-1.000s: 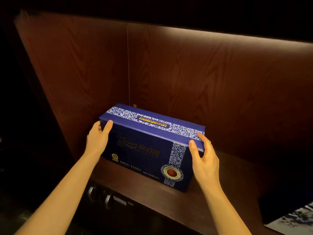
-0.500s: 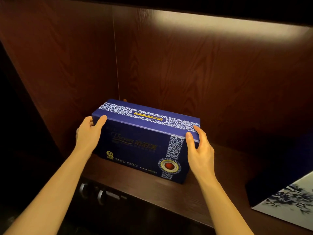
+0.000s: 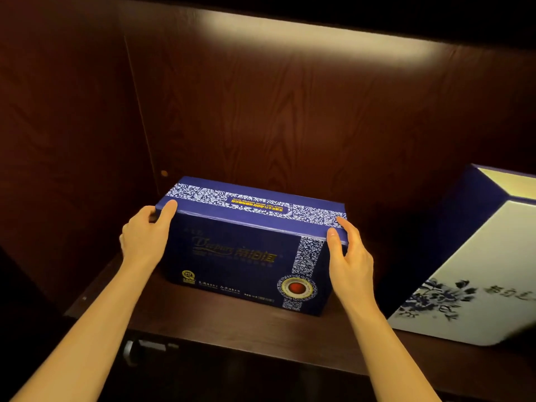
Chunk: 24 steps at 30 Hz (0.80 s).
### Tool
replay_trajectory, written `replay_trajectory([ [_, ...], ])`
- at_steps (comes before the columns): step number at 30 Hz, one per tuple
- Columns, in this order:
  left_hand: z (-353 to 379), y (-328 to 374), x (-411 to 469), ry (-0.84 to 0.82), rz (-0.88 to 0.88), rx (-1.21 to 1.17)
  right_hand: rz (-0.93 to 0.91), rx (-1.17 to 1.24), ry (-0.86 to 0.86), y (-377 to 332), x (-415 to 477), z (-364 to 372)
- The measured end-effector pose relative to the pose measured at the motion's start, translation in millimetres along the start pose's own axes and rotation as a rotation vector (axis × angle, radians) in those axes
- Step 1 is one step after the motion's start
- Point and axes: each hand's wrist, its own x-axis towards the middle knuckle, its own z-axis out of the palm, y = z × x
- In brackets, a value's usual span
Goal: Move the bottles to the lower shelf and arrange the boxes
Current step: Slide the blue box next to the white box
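Note:
A dark blue box [image 3: 246,250] with white floral bands and a red round emblem stands on the dark wooden shelf [image 3: 220,329], near the left wall. My left hand [image 3: 145,236] presses on its left end, thumb over the top edge. On the box's right end my right hand [image 3: 348,256] grips the upper corner. A white and blue box with a flower print [image 3: 475,280] stands tilted at the right edge of view. No bottles are in sight.
The wooden back panel [image 3: 290,111] is lit from above. The left side wall [image 3: 72,155] is close to the blue box. Metal handles [image 3: 136,348] show below the shelf's front edge.
The view has shifted so the box sits more central and the white box shows more at the right. Both hands keep their hold on the blue box's ends.

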Motion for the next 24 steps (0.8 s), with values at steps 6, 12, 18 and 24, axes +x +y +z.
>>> replay_trajectory([
  [6,22,21,-12,-0.028,0.053,0.038,-0.022,-0.04,0.051,10,-2,-32],
  [12,34,34,-27,-0.062,0.113,0.05,-0.017,-0.085,0.098,19,-1,-57],
  [18,41,43,-38,-0.08,0.146,0.052,0.009,-0.077,0.107,24,-1,-72],
  [24,42,47,-46,-0.076,0.172,0.062,0.029,-0.076,0.102,32,1,-81],
])
